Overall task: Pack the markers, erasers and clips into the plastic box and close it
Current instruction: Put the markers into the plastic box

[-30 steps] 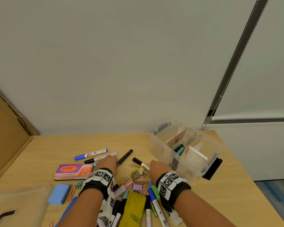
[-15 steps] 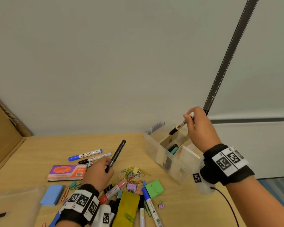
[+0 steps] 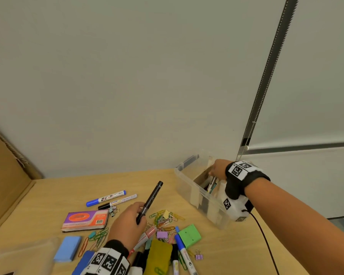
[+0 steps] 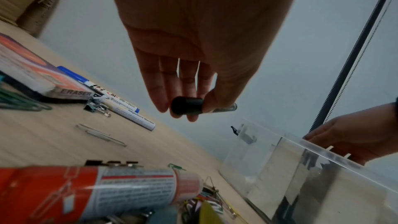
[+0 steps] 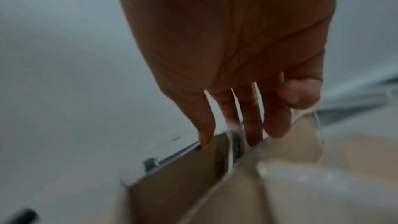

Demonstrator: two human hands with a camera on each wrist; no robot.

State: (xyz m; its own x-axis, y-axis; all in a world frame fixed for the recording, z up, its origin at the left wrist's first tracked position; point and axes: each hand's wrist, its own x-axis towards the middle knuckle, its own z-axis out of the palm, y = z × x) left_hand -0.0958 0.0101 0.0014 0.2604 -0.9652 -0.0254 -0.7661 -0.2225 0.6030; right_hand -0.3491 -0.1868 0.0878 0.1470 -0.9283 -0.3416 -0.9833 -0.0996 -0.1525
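My left hand (image 3: 140, 213) is lifted over the clip pile and grips a black marker (image 3: 151, 200) near its lower end, tip pointing up and to the right; the left wrist view shows the marker's butt (image 4: 186, 107) between my fingers and thumb. My right hand (image 3: 216, 170) reaches down into the clear plastic box (image 3: 187, 188) at the table's right, fingers straight. A marker (image 5: 234, 140) stands in a slot between cardboard dividers (image 5: 176, 176) just below those fingertips. More markers (image 3: 212, 184) show inside the box.
On the wooden table lie a blue-capped marker (image 3: 105, 198), a black-capped marker (image 3: 117, 202), a purple-orange eraser (image 3: 85, 220), a blue eraser (image 3: 68, 248), a green eraser (image 3: 189, 235), coloured paper clips (image 3: 163, 219) and further markers (image 3: 184, 253). Cardboard (image 3: 4, 185) stands at left.
My right hand went from the table up over the box with a marker, then down into it; its fingers are now straight. My left hand picked the black marker off the table.
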